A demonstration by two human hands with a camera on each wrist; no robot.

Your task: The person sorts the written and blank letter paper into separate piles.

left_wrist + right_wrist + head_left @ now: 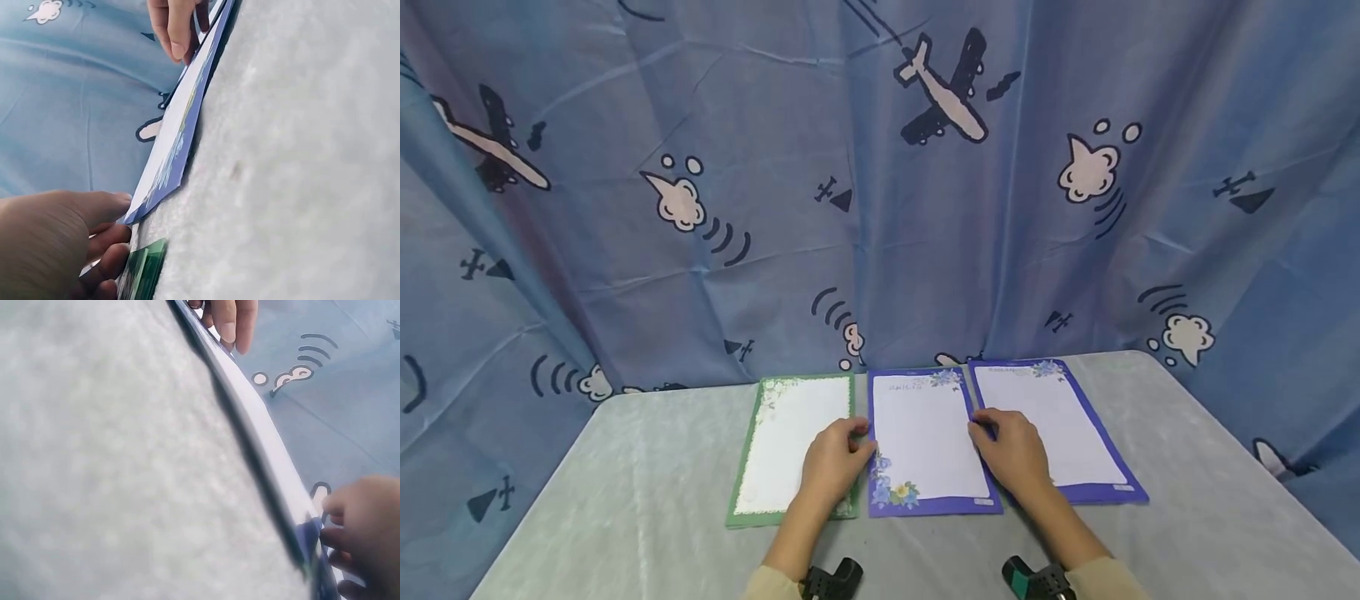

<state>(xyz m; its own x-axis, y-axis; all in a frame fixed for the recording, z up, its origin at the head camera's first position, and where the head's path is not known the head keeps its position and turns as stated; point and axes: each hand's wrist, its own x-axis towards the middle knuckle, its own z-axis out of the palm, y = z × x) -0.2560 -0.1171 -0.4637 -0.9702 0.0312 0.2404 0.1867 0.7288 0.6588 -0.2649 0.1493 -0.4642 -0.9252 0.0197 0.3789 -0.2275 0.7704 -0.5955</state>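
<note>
A purple-bordered sheet of stationery paper with printed flowers lies between my two hands. At its left edge, my left hand pinches it between thumb and fingers. My right hand grips the opposite edge the same way. In the left wrist view the sheet runs from my left thumb towards the right hand, close over the cloth. A green-bordered stack of paper lies under and beside my left hand. To the right, partly behind my right hand, is another purple-bordered stack of paper.
A pale fuzzy cloth covers the table. Behind it hangs a blue curtain printed with planes and clouds. Black wrist bands with cameras sit at both cuffs.
</note>
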